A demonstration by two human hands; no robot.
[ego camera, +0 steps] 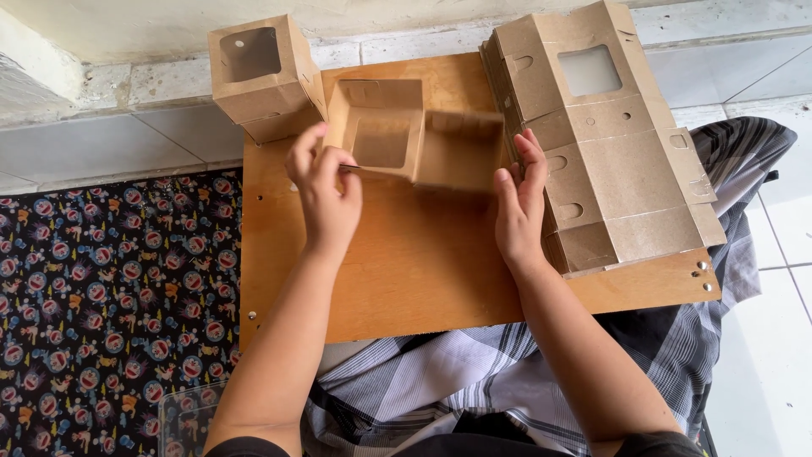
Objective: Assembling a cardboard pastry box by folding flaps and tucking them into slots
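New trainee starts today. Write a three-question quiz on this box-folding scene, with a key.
1. True or false: the half-folded box is held by both the left hand and the right hand.
2. Where does the stack of flat box blanks lie? A) left of the left hand B) by the right hand C) on the patterned mat
3. What does the finished box stand on?

Key
1. True: the left fingers pinch its left wall, and the right hand presses its right flap.
2. B
3. The far left corner of the wooden board.
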